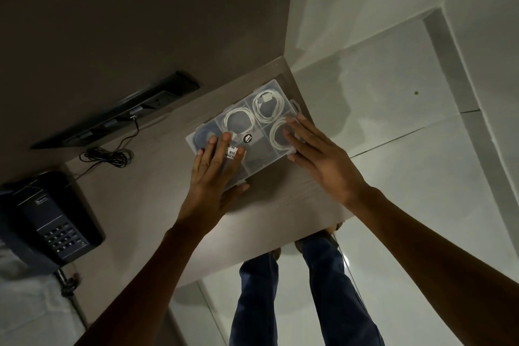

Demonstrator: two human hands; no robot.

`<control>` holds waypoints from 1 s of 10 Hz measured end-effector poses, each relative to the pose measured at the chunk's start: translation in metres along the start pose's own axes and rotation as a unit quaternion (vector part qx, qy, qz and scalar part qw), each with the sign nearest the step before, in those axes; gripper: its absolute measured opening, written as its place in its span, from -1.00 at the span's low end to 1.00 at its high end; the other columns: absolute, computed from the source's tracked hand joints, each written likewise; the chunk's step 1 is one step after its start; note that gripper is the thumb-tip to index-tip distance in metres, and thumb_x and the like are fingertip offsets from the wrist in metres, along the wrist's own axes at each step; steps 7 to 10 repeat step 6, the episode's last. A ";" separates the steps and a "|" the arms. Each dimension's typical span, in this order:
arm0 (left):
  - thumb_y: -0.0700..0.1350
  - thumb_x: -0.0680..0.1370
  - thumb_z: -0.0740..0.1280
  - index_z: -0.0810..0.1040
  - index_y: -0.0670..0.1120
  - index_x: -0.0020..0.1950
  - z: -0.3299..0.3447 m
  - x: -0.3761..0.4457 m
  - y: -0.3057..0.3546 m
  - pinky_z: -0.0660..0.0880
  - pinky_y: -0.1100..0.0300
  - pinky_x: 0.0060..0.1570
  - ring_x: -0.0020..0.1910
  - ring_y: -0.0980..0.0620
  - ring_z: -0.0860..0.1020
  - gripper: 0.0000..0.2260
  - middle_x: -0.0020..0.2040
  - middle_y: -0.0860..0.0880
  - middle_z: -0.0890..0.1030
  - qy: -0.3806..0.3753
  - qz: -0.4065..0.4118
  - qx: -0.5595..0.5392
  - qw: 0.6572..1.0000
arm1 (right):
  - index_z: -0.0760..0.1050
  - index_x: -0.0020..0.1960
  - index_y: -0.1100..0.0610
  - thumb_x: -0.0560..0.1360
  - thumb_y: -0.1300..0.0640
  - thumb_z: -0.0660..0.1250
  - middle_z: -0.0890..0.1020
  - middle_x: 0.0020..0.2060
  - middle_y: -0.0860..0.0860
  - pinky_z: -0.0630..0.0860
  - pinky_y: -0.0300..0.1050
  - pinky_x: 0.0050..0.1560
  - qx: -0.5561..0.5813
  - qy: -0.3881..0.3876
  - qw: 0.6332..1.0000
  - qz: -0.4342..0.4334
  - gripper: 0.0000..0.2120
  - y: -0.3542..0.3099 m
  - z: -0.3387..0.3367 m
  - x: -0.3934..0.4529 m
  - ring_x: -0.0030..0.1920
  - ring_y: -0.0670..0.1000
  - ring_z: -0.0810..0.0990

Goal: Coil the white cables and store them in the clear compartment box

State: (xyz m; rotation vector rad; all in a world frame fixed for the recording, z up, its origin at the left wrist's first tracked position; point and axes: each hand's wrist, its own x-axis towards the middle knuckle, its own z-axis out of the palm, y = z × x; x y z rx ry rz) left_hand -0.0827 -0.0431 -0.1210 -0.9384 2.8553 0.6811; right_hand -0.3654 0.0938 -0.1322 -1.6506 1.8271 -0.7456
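Both hands (pixel 216 174) flat atop clear compartment box (pixel 259 146).

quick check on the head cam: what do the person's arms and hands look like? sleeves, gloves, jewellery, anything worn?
Both arms are bare along all that shows of them: no sleeves reach into the frame. The left hand and right hand wear no gloves, and no rings, watch or wristbands show. Nails look short and unpainted. Nothing is strapped or wired to either arm.

Closed clear compartment box (pixel 254 159) on the desk corner holds coiled white cables (pixel 267 106).
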 end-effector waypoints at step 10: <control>0.37 0.64 0.31 0.20 -0.02 0.77 -0.009 0.009 0.009 0.06 -0.34 0.71 0.79 -0.23 -0.01 -0.18 0.81 -0.13 0.05 0.025 0.005 0.057 0.998 | 0.39 0.61 0.21 0.62 0.17 0.52 0.38 0.64 0.13 0.45 0.21 0.54 -0.071 0.089 0.993 0.031 -0.38 -0.036 0.003 -0.003 0.69 0.18 0.25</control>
